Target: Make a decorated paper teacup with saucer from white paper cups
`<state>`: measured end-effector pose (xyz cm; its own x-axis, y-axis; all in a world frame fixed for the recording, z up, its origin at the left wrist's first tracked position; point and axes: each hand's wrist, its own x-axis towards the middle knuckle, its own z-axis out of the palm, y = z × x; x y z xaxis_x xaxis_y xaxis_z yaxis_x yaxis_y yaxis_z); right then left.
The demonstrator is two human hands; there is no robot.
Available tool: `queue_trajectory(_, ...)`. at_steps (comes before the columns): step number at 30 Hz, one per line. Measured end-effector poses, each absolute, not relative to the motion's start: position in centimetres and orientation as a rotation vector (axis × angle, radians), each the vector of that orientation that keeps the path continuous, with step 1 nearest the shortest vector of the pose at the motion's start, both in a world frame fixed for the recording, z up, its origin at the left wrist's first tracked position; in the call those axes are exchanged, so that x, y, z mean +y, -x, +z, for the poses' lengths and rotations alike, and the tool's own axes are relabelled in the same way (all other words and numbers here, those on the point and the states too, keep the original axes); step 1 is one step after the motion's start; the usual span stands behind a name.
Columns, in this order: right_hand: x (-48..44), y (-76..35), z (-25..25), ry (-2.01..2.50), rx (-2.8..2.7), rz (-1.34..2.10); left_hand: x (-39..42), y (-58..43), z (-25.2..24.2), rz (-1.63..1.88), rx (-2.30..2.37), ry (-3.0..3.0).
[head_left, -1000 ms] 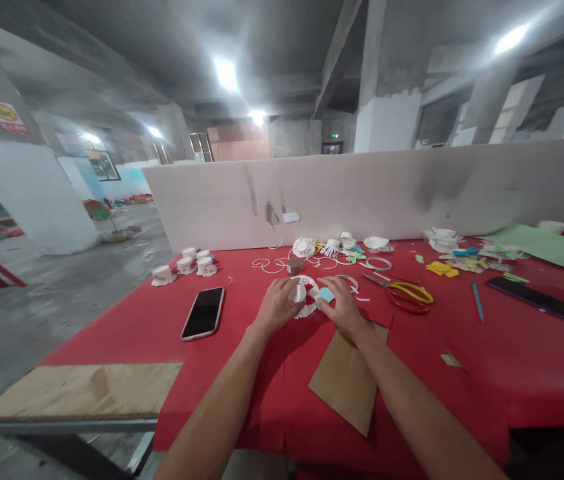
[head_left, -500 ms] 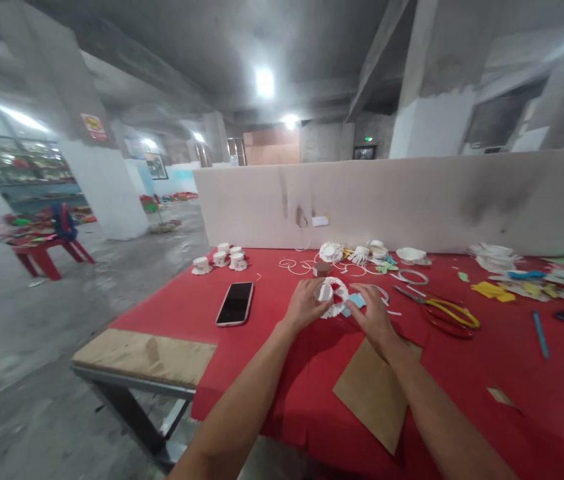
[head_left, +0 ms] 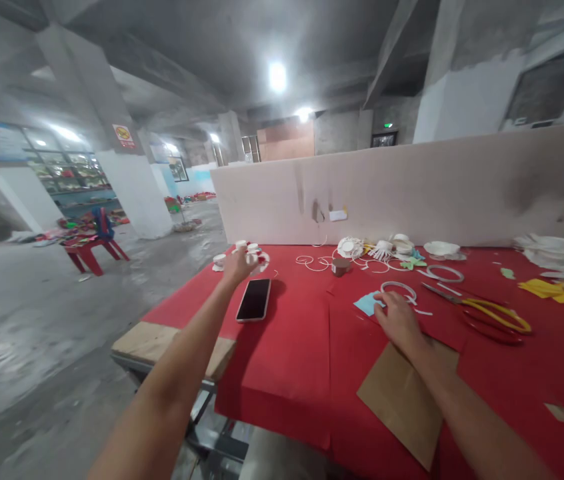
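My left hand [head_left: 239,265] is closed on a white lacy ring [head_left: 263,263] with a scalloped edge, at the back left of the table. Beside and behind that hand stand several small white cups [head_left: 219,261], partly hidden by it. On the right, my right hand [head_left: 398,320] rests low over the red cloth, fingers loosely apart. Its fingertips are at the edge of a light blue piece of paper [head_left: 366,304]. A brown round tub [head_left: 341,267] sits between the hands, farther back. Below the right hand lies a brown paper sheet [head_left: 402,400].
A phone [head_left: 254,300] lies near my left forearm. Yellow-handled scissors [head_left: 495,315], a clear ring [head_left: 398,292] and yellow scraps [head_left: 549,291] are to the right. White frilled pieces [head_left: 351,247] line the back, before a pale board [head_left: 402,193].
My left hand has carried the white lacy ring from the middle to the cups at the back left. The right hand stays near the blue paper. The view has turned slightly left.
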<state>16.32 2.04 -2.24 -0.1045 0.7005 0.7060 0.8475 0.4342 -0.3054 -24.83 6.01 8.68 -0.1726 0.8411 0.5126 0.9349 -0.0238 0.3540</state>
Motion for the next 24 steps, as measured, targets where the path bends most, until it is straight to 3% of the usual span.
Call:
queue_trajectory(5, 2.3, -16.3, -2.8, 1.336, -1.869, -0.22, 5.6, 31.0, 8.8, -0.962, -2.277, 1.653)
queue_trajectory(9, 2.6, -16.6, -3.1, 1.318, -1.85, -0.245, 6.1, 29.9, 8.7, -1.047, -2.262, 1.59)
queue_trajectory(13, 2.7, -16.6, -3.2, 1.269, -1.838, -0.261, 5.2, 21.1, 7.8, -1.141, -2.003, 1.808)
queue_trajectory(16, 2.6, -16.7, -3.2, 1.248, -1.798, -0.266, 2.3, 11.5, 6.4, -1.197, -1.403, 2.33)
queue_trajectory(19, 2.6, -17.2, -2.7, 1.237, -1.724, -0.234, -0.9, 3.3, 4.7, -0.987, -0.875, 2.682)
queue_trajectory(24, 1.9, -18.3, -0.8, 1.292, -1.473, -0.118, -2.9, -1.3, 1.8, -0.939, -0.697, 2.854)
